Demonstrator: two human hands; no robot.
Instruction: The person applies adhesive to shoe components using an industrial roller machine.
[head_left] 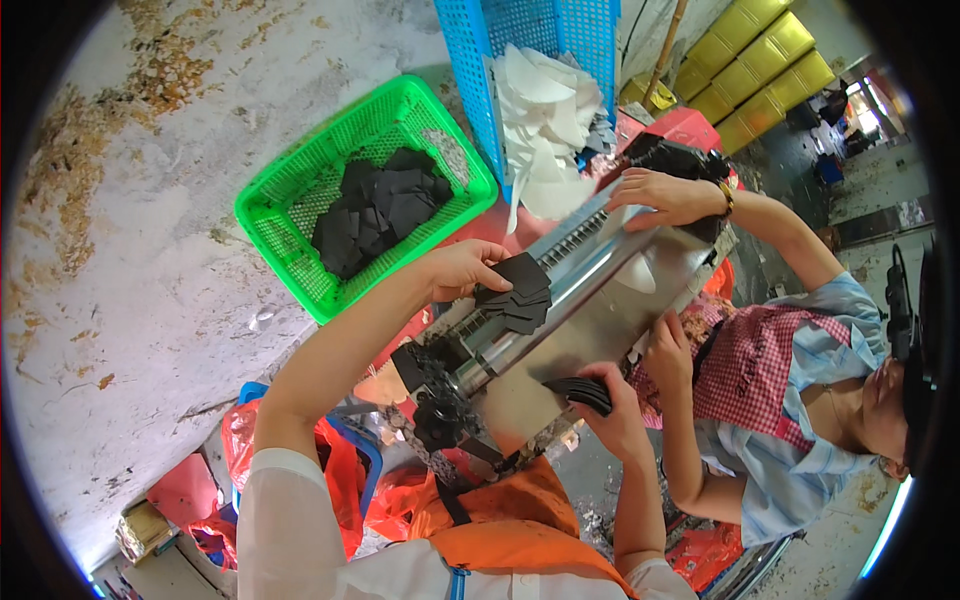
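My left hand [462, 270] pinches a fanned stack of thin black pieces [520, 295] over the rollers of a metal machine [570, 335]. Below and to the right, my right hand [617, 412] grips a second bundle of black pieces [580, 392], seen edge-on, by the machine's near side. The pieces are flat, with cut corners; their material I cannot tell. At the machine's far end a co-worker's hand [665, 198] rests near a white piece on the rollers. The co-worker's other hand [668, 345] is close to the machine's right edge.
A green basket [270, 235] of black pieces stands at the upper left. Behind the machine, a blue crate [465, 70] holds white sheets [550, 110]. The co-worker [760, 370] sits close on the right. Red bags [345, 480] lie at the lower left, and yellow blocks [750, 65] are stacked at the back.
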